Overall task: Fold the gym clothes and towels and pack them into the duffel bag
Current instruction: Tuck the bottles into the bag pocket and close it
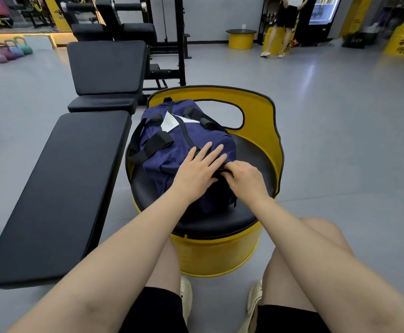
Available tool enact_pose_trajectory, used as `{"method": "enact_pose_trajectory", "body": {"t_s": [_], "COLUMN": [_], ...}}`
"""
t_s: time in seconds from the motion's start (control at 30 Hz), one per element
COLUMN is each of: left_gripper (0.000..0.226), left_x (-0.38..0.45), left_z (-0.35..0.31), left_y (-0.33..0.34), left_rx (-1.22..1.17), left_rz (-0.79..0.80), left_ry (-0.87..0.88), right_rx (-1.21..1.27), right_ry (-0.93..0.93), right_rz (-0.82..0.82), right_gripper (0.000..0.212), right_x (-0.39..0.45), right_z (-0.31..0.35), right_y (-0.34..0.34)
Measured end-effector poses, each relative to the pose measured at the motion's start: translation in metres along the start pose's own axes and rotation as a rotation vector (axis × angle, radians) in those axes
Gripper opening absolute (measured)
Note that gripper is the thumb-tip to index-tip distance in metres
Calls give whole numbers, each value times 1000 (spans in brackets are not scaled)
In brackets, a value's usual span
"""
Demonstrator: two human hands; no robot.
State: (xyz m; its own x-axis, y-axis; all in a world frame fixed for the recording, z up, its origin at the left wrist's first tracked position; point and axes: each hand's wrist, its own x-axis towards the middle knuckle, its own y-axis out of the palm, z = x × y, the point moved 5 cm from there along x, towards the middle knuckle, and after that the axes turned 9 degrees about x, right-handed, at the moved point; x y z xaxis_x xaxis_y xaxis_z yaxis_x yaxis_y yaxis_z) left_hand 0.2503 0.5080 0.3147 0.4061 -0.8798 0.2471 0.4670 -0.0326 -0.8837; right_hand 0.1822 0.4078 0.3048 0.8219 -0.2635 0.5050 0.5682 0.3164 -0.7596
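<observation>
Nearest me, my right hand (241, 175) curls on what looks like the zip pull at the duffel bag's (184, 143) near end while my left hand (199, 169) lies flat on it, on the yellow barrel seat (220, 251); I judge I'm at the zip, next needing a steady pull, with no clothes seen on the bench (59, 188) beyond.

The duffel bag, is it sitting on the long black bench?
No, the navy duffel bag rests on the black cushion of the yellow barrel seat, beside the bench.
</observation>
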Motion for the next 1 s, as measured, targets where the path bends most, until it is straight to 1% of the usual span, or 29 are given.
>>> {"method": "enact_pose_trajectory", "body": {"t_s": [0.2,0.33,0.4,0.47,0.53,0.63,0.77,0.87,0.93,1.0], "left_gripper": [58,55,54,53,54,55,48,46,44,50], "left_x": [16,19,19,16,15,16,14,14,14,14], "left_z": [0,-1,-1,-1,-1,-1,-2,-2,-2,-1], "left_y": [9,14,17,17,21,22,22,22,21,21], "left_rx": [-34,-4,11,38,64,61,48,41,38,34], "left_rz": [25,24,-26,-157,-259,-305,-325,-329,-298,-251], "left_ry": [-28,-14,-8,-13,-16,-18,-31,-39,-37,-37], "right_rx": [-69,-91,-108,-95,-75,-52,-18,63,112,157], "right_ry": [-72,-135,-140,-106,-42,142,347,516,615,704], "right_rz": [-98,-139,-147,-130,-67,69,234,331,368,406], "right_gripper": [11,12,17,21,25,33,41,44,44,45], "right_x": [0,-2,-5,-10,-14,-20,-30,-37,-42,-49], "right_z": [-5,-10,-15,-23,-31,-45,-64,-78,-87,-96], "right_y": [1,-2,-4,-4,-1,10,28,44,55,65]}}
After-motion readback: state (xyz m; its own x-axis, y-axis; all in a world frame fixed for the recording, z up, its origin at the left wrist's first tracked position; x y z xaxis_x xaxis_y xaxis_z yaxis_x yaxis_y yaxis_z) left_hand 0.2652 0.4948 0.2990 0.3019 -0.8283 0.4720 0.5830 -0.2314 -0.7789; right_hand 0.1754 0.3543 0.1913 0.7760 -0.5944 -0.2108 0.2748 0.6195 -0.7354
